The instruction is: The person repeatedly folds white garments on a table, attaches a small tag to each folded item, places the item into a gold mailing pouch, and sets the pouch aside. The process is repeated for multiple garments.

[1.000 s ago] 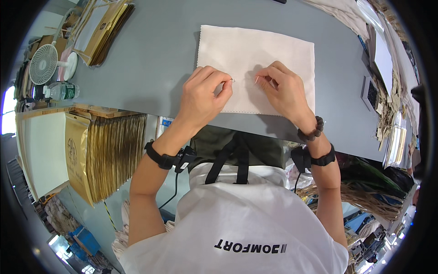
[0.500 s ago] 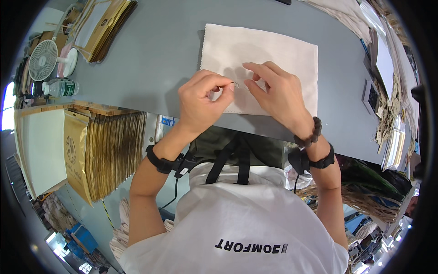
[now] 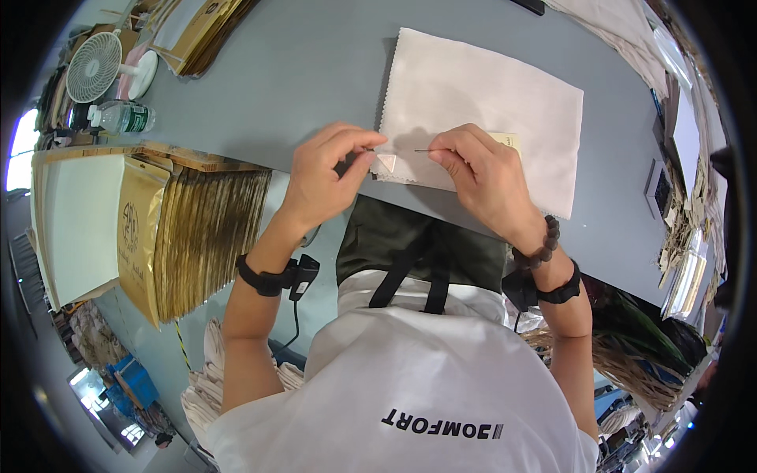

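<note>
A cream cloth piece (image 3: 481, 79) with zigzag-cut edges lies on the grey table, at a slight slant. Over its near half, my right hand (image 3: 485, 173) pinches a thin dark pin-like piece (image 3: 422, 150) that points left; whether it is a pin or a short cord I cannot tell. Beside the cloth's left edge is my left hand (image 3: 325, 173), thumb and index closed around a small dark bit too small to name. A little triangular patch (image 3: 387, 162) shows at the cloth's near left corner. Partly behind my right hand is a pale yellow tag (image 3: 509, 140).
A stack of brown paper packets (image 3: 201, 31) sits at the far left, near a white fan (image 3: 95, 67) and a water bottle (image 3: 122, 117). Packed gold bags (image 3: 201, 236) stand below the table edge. A dark pad (image 3: 657, 189) and bundled tags (image 3: 678, 229) lie right.
My hands have moved apart, the left one leftward. My right fingers, spread before, now pinch the thin dark piece. The triangular patch and the yellow tag have come into sight.
</note>
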A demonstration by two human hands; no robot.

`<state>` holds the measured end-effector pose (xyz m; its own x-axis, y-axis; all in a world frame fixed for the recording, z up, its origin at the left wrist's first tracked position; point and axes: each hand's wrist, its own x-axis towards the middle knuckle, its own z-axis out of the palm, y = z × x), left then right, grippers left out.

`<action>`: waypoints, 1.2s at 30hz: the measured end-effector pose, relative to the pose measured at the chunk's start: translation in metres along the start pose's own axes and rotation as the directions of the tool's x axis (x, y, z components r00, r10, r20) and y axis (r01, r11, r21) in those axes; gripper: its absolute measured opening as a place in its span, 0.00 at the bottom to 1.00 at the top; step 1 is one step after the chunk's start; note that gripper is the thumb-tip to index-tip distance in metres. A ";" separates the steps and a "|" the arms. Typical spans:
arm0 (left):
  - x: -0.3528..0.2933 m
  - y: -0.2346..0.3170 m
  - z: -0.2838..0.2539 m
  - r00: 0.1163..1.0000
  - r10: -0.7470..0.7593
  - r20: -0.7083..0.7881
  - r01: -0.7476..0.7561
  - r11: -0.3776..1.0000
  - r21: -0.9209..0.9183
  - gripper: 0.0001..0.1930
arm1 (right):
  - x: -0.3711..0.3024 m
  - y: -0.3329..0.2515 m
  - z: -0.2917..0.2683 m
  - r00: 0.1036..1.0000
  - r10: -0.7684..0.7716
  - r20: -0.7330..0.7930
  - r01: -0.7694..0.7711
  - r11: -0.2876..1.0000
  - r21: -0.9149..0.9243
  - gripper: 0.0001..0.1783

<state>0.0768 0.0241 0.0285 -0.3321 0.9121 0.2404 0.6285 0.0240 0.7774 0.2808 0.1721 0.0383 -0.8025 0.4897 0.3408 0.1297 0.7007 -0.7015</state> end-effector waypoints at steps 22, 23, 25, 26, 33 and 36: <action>-0.007 -0.011 0.011 0.989 -0.149 -0.026 0.141 0.971 -0.194 0.04 | 0.021 0.007 0.035 0.956 0.183 0.228 -0.239 0.938 0.250 0.03; -0.008 -0.010 0.011 0.976 -0.219 -0.021 0.208 0.951 -0.227 0.04 | 0.021 0.008 0.034 0.953 0.186 0.239 -0.246 0.936 0.252 0.04; -0.011 -0.009 0.013 0.984 -0.176 -0.009 0.169 0.958 -0.231 0.05 | 0.022 0.007 0.033 0.932 0.237 0.274 -0.302 0.927 0.223 0.05; -0.012 -0.009 0.014 0.987 -0.164 -0.008 0.157 0.961 -0.227 0.05 | 0.021 0.006 0.032 0.935 0.240 0.263 -0.308 0.915 0.260 0.05; -0.005 -0.016 0.008 0.910 -0.369 0.190 0.415 0.808 -0.418 0.08 | 0.010 0.005 0.040 0.994 0.056 0.099 -0.074 0.980 0.187 0.08; 0.000 -0.017 0.003 0.874 -0.400 0.275 0.484 0.767 -0.421 0.09 | 0.008 0.013 0.044 0.995 -0.096 0.023 0.093 0.988 0.122 0.09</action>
<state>0.0684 0.0246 0.0137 -0.3482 0.9003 -0.2611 0.0257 0.2875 0.9574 0.2504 0.1621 0.0042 -0.8243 0.4082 0.3924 -0.0173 0.6746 -0.7380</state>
